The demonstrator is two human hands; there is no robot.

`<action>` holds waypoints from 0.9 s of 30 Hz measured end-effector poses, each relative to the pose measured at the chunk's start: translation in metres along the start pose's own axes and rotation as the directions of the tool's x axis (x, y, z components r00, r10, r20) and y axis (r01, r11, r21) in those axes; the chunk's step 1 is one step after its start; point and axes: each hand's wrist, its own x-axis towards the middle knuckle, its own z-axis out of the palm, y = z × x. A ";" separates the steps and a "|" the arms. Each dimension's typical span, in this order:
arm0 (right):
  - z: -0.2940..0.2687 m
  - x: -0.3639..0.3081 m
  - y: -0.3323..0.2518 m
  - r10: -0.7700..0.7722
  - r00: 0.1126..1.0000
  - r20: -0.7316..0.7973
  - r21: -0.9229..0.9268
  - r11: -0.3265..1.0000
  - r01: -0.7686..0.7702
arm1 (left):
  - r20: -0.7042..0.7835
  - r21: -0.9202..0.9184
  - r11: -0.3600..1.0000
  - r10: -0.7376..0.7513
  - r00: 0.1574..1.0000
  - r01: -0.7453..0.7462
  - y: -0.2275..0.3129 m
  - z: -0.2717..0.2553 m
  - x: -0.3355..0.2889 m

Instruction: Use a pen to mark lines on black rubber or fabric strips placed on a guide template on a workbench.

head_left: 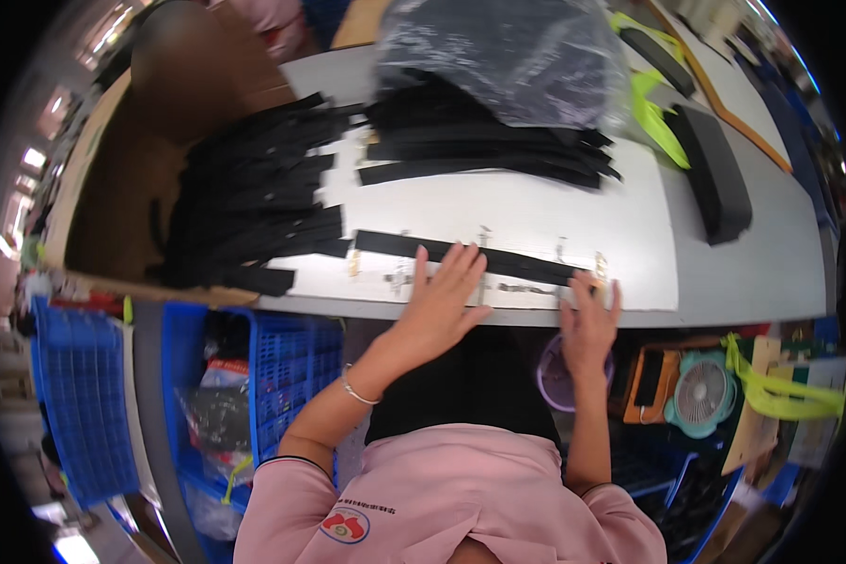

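A single black fabric strip point(390, 243) lies lengthwise on a white sheet point(644, 240) with dark marks and small yellowish patches. My left hand point(444, 299) rests flat across the strip's middle, fingers stretched and slightly spread. At the strip's right end is my right hand point(587, 324), its fingers apart and the fingertips touching or very near that end. Behind this strip lies a stack of similar black strips point(479, 150). To the left, a large heap of black strips point(254, 188) spills from a cardboard box point(89, 230) onto the sheet.
Clear plastic wrapping point(498, 56) covers the back stack. A long black case point(710, 174) and yellow-green straps point(658, 117) lie at the right. Below the table edge are blue crates point(296, 376), a purple bin point(556, 381) and a teal fan point(705, 393).
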 end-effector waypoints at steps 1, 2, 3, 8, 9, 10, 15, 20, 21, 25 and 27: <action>-0.001 0.001 0.006 -0.007 1.000 -0.031 0.007 1.000 0.008 | -0.019 0.024 1.000 0.004 1.000 -0.004 -0.001 0.003 -0.008; 0.000 0.001 0.011 0.006 0.999 -0.048 0.009 1.000 -0.006 | -0.038 0.050 0.999 0.012 0.999 -0.010 -0.002 0.005 -0.015; 0.002 0.002 0.013 0.008 0.999 -0.045 0.041 0.999 -0.006 | -0.062 0.073 0.997 -0.026 0.998 0.031 -0.004 0.006 -0.022; 0.008 -0.008 0.022 -0.025 0.997 -0.069 0.012 1.000 0.026 | -0.238 0.005 0.966 -0.250 0.939 0.259 -0.019 0.008 -0.035; 0.014 -0.014 0.029 -0.031 0.996 -0.083 0.004 0.999 0.032 | -0.266 0.039 0.960 -0.257 0.929 0.277 -0.025 0.009 -0.037; 0.015 -0.017 0.032 -0.049 0.995 -0.089 -0.003 0.999 0.049 | -0.290 0.070 0.952 -0.266 0.919 0.298 -0.031 0.013 -0.042; 0.011 -0.015 0.029 -0.078 0.995 -0.063 -0.019 0.997 0.077 | -0.348 0.038 0.942 -0.300 0.888 0.333 -0.040 0.011 -0.064; 0.008 -0.010 0.027 -0.081 0.996 -0.029 -0.047 0.996 0.079 | -0.399 0.058 0.945 -0.274 0.875 0.322 -0.041 0.005 -0.074; 0.008 -0.011 0.029 -0.082 0.996 -0.031 -0.045 0.996 0.081 | -0.405 0.044 0.950 -0.266 0.875 0.310 -0.043 0.003 -0.074; 0.006 -0.010 0.024 -0.060 0.998 -0.033 -0.056 0.997 0.058 | -0.455 -0.030 0.961 -0.259 0.852 0.276 -0.049 0.001 -0.072; 0.006 -0.011 0.025 -0.053 0.998 -0.020 -0.046 0.998 0.052 | -0.457 -0.008 0.958 -0.260 0.851 0.288 -0.049 0.004 -0.073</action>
